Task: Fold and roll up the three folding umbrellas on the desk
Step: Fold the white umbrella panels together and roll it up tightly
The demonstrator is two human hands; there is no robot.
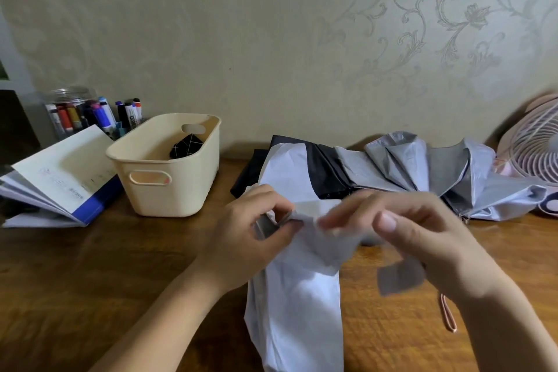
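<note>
A pale lilac-white folding umbrella [297, 305] lies lengthwise on the wooden desk [126, 266], running from the near edge toward the wall. My left hand [250, 235] pinches its canopy fabric near the middle. My right hand [422, 235], blurred by motion, grips the fabric just to the right, and a grey strap tab [398, 278] hangs below it. Behind lies a second umbrella [437, 172], loosely spread, with grey and black panels. A dark folded item [185, 146] sits in the cream basket; I cannot tell whether it is an umbrella.
A cream plastic basket [169, 187] stands at the left centre. An open stack of booklets [57, 178] and a jar of markers [75, 115] sit at the far left. A pink fan [537, 148] stands at the right edge. A pink wrist loop [448, 314] lies near my right wrist.
</note>
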